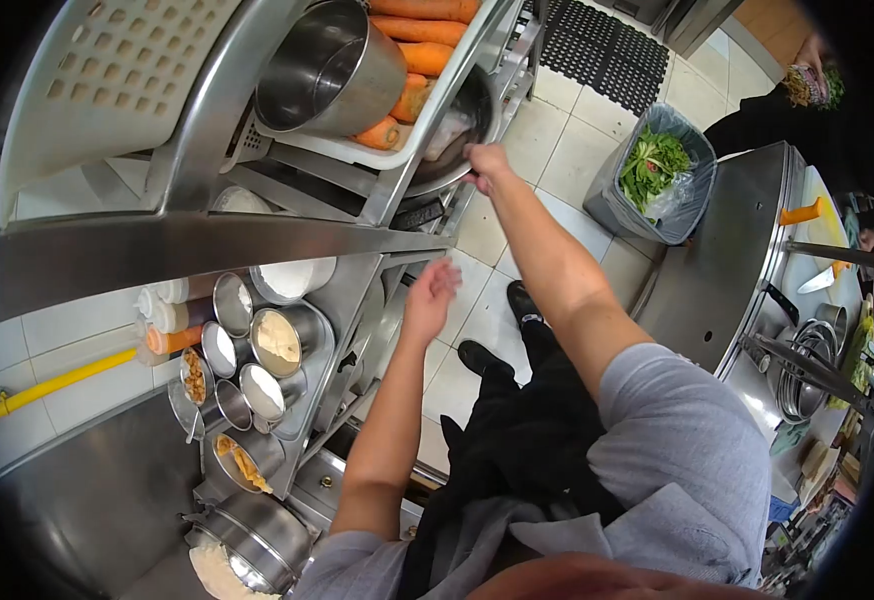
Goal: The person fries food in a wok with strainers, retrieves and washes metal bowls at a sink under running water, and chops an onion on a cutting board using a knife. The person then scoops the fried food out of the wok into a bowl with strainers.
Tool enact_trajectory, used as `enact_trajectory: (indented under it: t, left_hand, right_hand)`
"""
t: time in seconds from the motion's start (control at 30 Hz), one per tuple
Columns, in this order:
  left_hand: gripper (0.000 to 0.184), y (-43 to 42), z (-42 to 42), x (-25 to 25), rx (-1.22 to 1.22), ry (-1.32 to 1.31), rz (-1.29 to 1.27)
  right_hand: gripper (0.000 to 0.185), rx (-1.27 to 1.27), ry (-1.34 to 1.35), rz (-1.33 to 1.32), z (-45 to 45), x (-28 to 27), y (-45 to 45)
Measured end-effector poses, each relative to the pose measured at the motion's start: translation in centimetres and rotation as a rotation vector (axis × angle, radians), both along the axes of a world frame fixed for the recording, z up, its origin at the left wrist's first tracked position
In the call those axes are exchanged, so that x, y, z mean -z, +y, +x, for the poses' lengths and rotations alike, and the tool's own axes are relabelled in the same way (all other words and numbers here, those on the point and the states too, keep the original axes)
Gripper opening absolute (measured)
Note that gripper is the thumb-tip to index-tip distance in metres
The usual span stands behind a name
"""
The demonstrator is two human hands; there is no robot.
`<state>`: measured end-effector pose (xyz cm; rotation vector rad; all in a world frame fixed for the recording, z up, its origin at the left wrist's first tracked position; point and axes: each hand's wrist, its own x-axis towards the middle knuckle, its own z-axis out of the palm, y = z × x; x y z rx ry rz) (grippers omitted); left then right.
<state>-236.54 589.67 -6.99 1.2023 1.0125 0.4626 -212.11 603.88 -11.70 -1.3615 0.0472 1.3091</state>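
My right hand (485, 166) is closed on the rim of a large metal bowl (495, 110) on the shelf rack's lower level. Something pale, perhaps in a clear plastic bag (449, 133), lies in the bowl, partly hidden by the rack. Above it, a white tray (393, 158) holds several carrots (427, 30) and a deep steel pot (332, 75). My left hand (434, 288) hovers in front of the steel counter, fingers loosely apart and slightly blurred, with nothing visible in it.
Metal containers of white powder (219, 350) and other ingredients stand on a tray at left, near squeeze bottles (172, 340). A grey bin (612, 185) with leafy greens (655, 165) is on the floor. At right are a steel counter (722, 250), a knife (817, 281) and another person's hand (812, 55).
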Motion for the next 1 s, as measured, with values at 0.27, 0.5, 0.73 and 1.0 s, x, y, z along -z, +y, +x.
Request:
enact_trajectory:
  t: [0.27, 0.5, 0.73, 1.0]
  left_hand:
    - [0.047, 11.5, 7.7, 4.3, -0.223, 0.651, 0.5]
    - [0.044, 21.9, 10.6, 8.9, -0.464, 0.982, 0.377]
    - [0.043, 24.7, 11.5, 9.7, -0.637, 0.91, 0.189]
    - [0.043, 27.2, 10.6, 10.8, -0.839, 0.664, 0.009]
  right_hand:
    - [0.029, 0.015, -0.278, -0.047, 12.2, -4.6, -8.8]
    - [0.041, 0.196, -0.239, -0.056, 16.0, -2.9, -22.4]
    - [0.032, 0.32, -0.26, -0.198, 16.0, -3.9, -32.8]
    - [0.01, 0.371, -0.243, -0.369, 14.6, -4.1, -39.0]
